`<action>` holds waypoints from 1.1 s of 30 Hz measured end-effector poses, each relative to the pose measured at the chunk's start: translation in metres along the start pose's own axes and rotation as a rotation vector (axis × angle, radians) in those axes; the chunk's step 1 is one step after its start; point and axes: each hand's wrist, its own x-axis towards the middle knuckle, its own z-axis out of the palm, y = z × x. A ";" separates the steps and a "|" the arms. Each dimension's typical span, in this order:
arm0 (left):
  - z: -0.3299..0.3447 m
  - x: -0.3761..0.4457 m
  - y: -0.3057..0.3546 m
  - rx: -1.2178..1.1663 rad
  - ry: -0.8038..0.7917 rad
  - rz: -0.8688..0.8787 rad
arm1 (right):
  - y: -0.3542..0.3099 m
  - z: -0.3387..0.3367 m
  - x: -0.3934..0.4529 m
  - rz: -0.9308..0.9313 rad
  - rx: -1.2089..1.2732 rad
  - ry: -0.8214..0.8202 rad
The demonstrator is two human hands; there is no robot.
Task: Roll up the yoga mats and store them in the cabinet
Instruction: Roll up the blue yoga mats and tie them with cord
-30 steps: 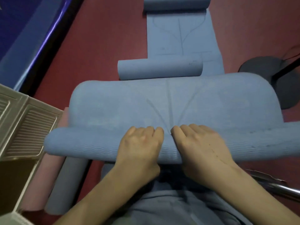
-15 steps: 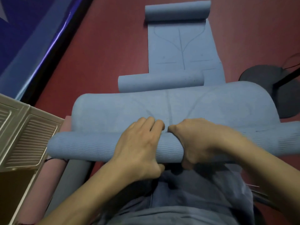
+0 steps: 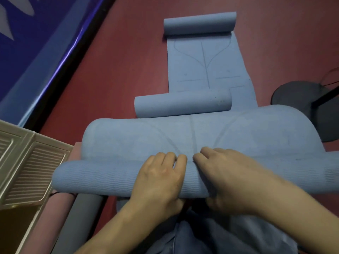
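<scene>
A blue yoga mat lies across the red floor in front of me, its near end wound into a thick roll (image 3: 95, 178) and the loose part (image 3: 146, 138) humped up behind it. My left hand (image 3: 161, 178) and my right hand (image 3: 225, 176) sit side by side on the middle of the roll, fingers curled over its top and thumbs below. Farther off lies a second blue mat (image 3: 207, 61), flat in the middle with both ends curled. At the left edge stands a beige cabinet (image 3: 27, 162).
A pink rolled mat (image 3: 42, 226) and a grey rolled mat (image 3: 78, 217) lie next to the cabinet, under the left end of the roll. A black round stand base (image 3: 302, 99) sits at the right. A blue padded surface (image 3: 27, 61) borders the floor at left.
The roll has turned forward a little. Both hands, wrapped tightly round it half a second ago, now lie higher on its top with the fingers stretched further over.
</scene>
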 end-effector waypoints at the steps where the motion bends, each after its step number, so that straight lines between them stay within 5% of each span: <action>1: -0.007 0.007 -0.001 -0.005 -0.071 -0.017 | -0.003 0.007 -0.005 0.022 -0.024 0.095; 5: -0.032 0.032 -0.005 0.024 -0.285 -0.012 | 0.000 0.035 -0.016 0.115 -0.011 0.237; 13: -0.036 0.041 -0.011 -0.013 -0.305 -0.031 | 0.001 0.050 0.002 0.220 -0.114 0.411; 23: -0.033 0.053 -0.028 -0.112 -0.267 0.019 | 0.030 -0.002 0.030 0.096 -0.012 -0.114; 33: -0.049 0.084 -0.032 -0.013 -0.371 0.015 | 0.063 -0.039 0.065 0.130 0.248 -0.387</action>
